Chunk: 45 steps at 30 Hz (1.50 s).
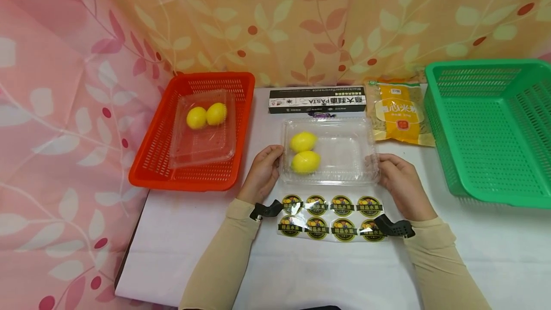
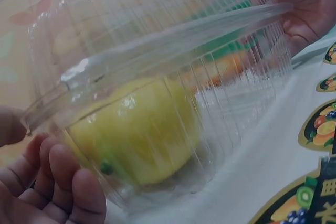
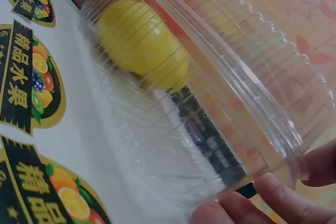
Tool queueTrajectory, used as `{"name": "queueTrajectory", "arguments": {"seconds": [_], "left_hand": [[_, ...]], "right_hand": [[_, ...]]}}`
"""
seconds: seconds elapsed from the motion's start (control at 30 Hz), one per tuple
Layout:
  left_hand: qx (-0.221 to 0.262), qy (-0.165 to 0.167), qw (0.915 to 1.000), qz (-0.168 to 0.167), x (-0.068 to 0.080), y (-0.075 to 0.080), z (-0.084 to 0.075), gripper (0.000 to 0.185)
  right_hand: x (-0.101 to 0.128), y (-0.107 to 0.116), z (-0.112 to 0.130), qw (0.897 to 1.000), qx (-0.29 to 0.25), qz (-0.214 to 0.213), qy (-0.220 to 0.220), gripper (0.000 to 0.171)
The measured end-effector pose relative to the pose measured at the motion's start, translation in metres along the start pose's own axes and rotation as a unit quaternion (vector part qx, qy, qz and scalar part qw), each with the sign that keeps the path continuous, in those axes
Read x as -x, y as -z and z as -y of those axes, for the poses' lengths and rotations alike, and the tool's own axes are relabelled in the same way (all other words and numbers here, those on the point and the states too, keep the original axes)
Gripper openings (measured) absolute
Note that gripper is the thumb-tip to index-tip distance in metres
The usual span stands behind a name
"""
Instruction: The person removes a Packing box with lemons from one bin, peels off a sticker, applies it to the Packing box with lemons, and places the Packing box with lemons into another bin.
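Note:
A clear plastic clamshell box [image 1: 340, 157] with its lid down stands in the middle of the table. Two yellow lemons [image 1: 305, 161] lie inside it at the left end. My left hand [image 1: 262, 171] pinches the box's left rim, thumb above and fingers below, as the left wrist view shows. At the opposite end my right hand [image 1: 403, 183] grips the rim between thumb and fingers [image 3: 291, 203]. Just in front of the box lies a sheet of round fruit stickers [image 1: 330, 219], partly overlapped by the right wrist strap.
To the left, a red basket [image 1: 189, 184] holds another clear box [image 1: 202, 149] with two lemons. Behind my box lie a black pasta box [image 1: 316, 99] and a small purple packet [image 1: 322, 115]. A yellow food bag [image 1: 398, 114] and a green basket [image 1: 486, 123] are at right.

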<state>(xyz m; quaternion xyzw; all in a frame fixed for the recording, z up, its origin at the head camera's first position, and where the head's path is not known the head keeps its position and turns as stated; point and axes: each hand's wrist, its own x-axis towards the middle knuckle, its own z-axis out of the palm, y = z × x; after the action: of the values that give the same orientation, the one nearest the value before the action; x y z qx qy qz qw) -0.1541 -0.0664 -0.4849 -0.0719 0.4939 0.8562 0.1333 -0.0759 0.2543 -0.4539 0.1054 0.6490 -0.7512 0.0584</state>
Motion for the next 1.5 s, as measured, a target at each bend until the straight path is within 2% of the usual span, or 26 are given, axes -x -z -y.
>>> {"name": "queueTrajectory", "arguments": {"seconds": [0.13, 0.2, 0.3, 0.37, 0.43, 0.5, 0.6, 0.7, 0.77, 0.83, 0.93, 0.97, 1.03, 1.07, 1.17, 1.23, 1.33, 1.43, 1.47, 1.5], "left_hand": [[0.011, -0.001, 0.9999, 0.012, -0.001, 0.002, 0.004, 0.017], [0.019, -0.002, 0.9997, 0.017, -0.002, 0.002, 0.006, 0.016], [0.026, -0.001, 0.9995, 0.021, 0.0, 0.002, 0.008, 0.015], [0.024, -0.002, 0.9995, 0.022, 0.001, 0.002, 0.009, 0.015], [0.018, 0.002, 0.9997, 0.017, 0.002, 0.003, 0.009, 0.015], [0.006, 0.011, 0.9999, 0.003, 0.004, 0.005, 0.007, 0.016], [-0.048, 0.027, 0.9982, -0.024, 0.009, 0.009, 0.002, 0.015], [-0.144, 0.033, 0.9883, -0.039, 0.016, 0.014, -0.005, 0.013], [-0.23, 0.027, 0.9722, -0.038, 0.02, 0.019, -0.009, 0.013], [-0.318, 0.021, 0.9477, -0.021, 0.026, 0.025, -0.013, 0.013], [-0.447, 0.0, 0.8939, 0.036, 0.035, 0.032, -0.02, 0.013], [-0.477, -0.008, 0.8765, 0.06, 0.039, 0.035, -0.022, 0.013], [-0.517, -0.029, 0.8482, 0.11, 0.044, 0.039, -0.026, 0.013], [-0.526, -0.038, 0.8391, 0.134, 0.046, 0.04, -0.028, 0.013], [-0.523, -0.051, 0.8288, 0.193, 0.051, 0.043, -0.03, 0.012], [-0.517, -0.049, 0.8243, 0.225, 0.052, 0.042, -0.03, 0.015], [-0.547, -0.055, 0.795, 0.257, 0.054, 0.037, -0.027, 0.024], [-0.587, -0.064, 0.7625, 0.264, 0.056, 0.032, -0.023, 0.031], [-0.598, -0.066, 0.7542, 0.262, 0.057, 0.03, -0.022, 0.033], [-0.605, -0.063, 0.7506, 0.259, 0.058, 0.029, -0.021, 0.035]], "right_hand": [[0.003, 0.006, 0.003, 1.0, 0.023, -0.006, -0.004, 0.024], [0.007, 0.009, 0.006, 0.999, 0.044, -0.022, 0.002, 0.033], [0.014, 0.01, 0.012, 0.993, 0.086, -0.077, 0.031, 0.044], [0.019, 0.008, 0.015, 0.98, 0.127, -0.138, 0.069, 0.04], [0.023, 0.003, 0.017, 0.958, 0.169, -0.201, 0.116, 0.03], [0.028, -0.004, 0.018, 0.934, 0.202, -0.243, 0.169, 0.021], [0.035, -0.016, 0.018, 0.911, 0.2, -0.239, 0.271, 0.013], [0.038, -0.028, 0.015, 0.896, 0.178, -0.184, 0.362, 0.011], [0.04, -0.035, 0.012, 0.889, 0.171, -0.133, 0.403, 0.012], [0.042, -0.041, 0.01, 0.892, 0.18, -0.075, 0.407, 0.017], [0.045, -0.05, 0.009, 0.901, 0.21, 0.015, 0.381, 0.026], [0.046, -0.052, 0.009, 0.902, 0.223, 0.042, 0.366, 0.027], [0.046, -0.055, 0.008, 0.907, 0.243, 0.095, 0.332, 0.026], [0.046, -0.056, 0.007, 0.91, 0.25, 0.119, 0.308, 0.022], [0.045, -0.061, 0.002, 0.917, 0.278, 0.179, 0.226, 0.011], [0.043, -0.064, -0.001, 0.912, 0.307, 0.202, 0.181, 0.007], [0.04, -0.066, -0.006, 0.896, 0.361, 0.212, 0.145, 0.007], [0.038, -0.067, -0.011, 0.882, 0.402, 0.2, 0.14, 0.006], [0.038, -0.068, -0.012, 0.879, 0.41, 0.196, 0.144, 0.006], [0.037, -0.068, -0.014, 0.878, 0.415, 0.191, 0.145, 0.005]]}}
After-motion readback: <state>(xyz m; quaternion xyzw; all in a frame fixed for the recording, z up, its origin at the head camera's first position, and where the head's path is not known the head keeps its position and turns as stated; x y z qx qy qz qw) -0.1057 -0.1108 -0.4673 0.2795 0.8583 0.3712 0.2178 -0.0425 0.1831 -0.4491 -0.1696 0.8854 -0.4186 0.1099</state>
